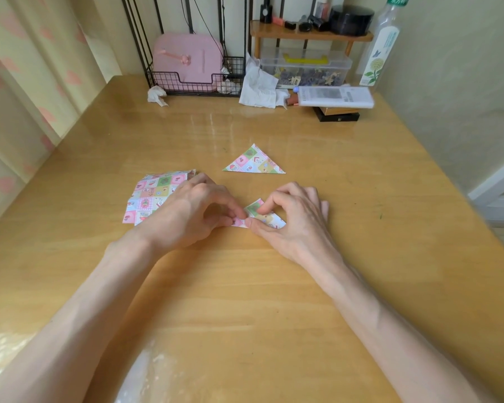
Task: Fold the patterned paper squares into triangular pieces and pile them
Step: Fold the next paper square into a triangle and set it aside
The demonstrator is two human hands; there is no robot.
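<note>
Item in hand: small folded piece of patterned paper (263, 217), lying on the table (245, 301) at near centre and already showing a triangular outline. The left hand (191, 212) is pinching its left corner between thumb and curled forefinger. The right hand (296, 218) is gripping its near edge with the thumb while a bent forefinger is pressing down on top. Judged step: a crease being sharpened.

Finished triangle (255, 162): one only, lying flat just beyond the hands and apart from them, so a pile is hardly starting.

Unfolded squares (149, 197): a loose stack lying at the left, partly hidden behind the left hand; the number of sheets cannot be told. Judged progress: early — one piece done, a second nearing completion, the stack waiting.

Far edge, left to right: pink case (186, 58) standing in a wire basket (169, 81), crumpled tissue (258, 85), clear plastic box (306, 68), white packet (335, 96), tall bottle (381, 48).

Writing: print is showing on the packet and on the bottle's label and green cap — all too blurred to read, no brand to be made out
</note>
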